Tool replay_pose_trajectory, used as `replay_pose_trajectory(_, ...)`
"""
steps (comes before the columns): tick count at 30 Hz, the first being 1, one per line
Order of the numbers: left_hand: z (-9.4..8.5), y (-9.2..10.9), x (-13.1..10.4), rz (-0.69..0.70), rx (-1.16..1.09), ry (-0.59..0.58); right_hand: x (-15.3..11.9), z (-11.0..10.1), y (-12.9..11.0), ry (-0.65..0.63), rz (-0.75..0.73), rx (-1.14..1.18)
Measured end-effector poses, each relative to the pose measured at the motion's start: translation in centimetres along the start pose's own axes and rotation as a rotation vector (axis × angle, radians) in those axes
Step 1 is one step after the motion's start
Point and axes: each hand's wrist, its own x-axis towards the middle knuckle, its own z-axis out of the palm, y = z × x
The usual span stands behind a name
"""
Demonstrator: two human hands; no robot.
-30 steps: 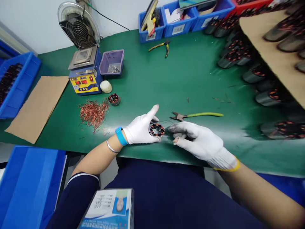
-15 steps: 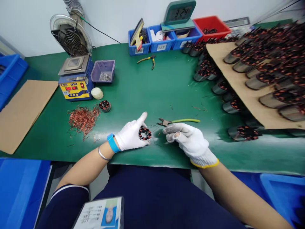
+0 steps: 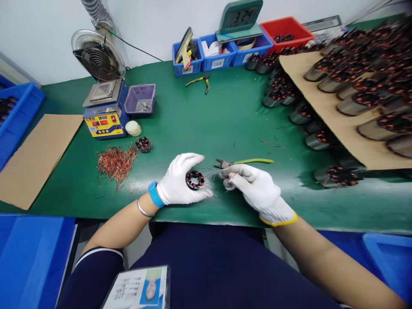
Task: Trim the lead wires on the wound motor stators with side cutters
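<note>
A small motor stator [image 3: 195, 180] with black insulation and copper windings rests on the green bench. My left hand [image 3: 180, 180], in a white glove, curves around its left side with thumb and fingers spread apart. Thin wire leads [image 3: 209, 174] stick out from the stator towards the right. My right hand [image 3: 252, 186], gloved too, is closed with thumb and forefinger pinched together near those leads. Whatever lies between these fingertips is too small to make out. Just beyond the right hand lie cutting pliers [image 3: 244, 162] with green handles.
A pile of copper wire scraps [image 3: 116, 163] and another stator [image 3: 143, 144] lie left, before a blue solder pot [image 3: 106, 116]. A purple bin [image 3: 140, 92] stands beside it. Several stators crowd the cardboard [image 3: 302, 64] at right. Yellow-handled pliers [image 3: 199, 81] lie farther back.
The fingers of my left hand have spread wider around the stator, which shows more fully. My right hand stays pinched in nearly the same place. The view has shifted slightly.
</note>
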Motion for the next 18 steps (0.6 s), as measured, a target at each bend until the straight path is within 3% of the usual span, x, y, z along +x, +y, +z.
replay_pose_trajectory(3,0.4,1.7,1.0,0.060,0.046,0.109,-0.1,0.5,0.0,0.065,-0.054,-0.147)
replay_pose_trajectory(9,1.0,4.0,2.4,0.016,0.067,-0.005,-0.7,1.8,-1.8,0.140,-0.357,-0.412)
replay_pose_trajectory(12,0.5,3.9,2.2,0.045,-0.039,0.031,-0.9,2.1,-2.6,0.157,-0.337,-0.386)
replay_pose_trajectory(18,-0.6,2.6,1.5,-0.142,-0.165,0.293,-0.6,1.6,-2.6,0.163,-0.168,-0.247)
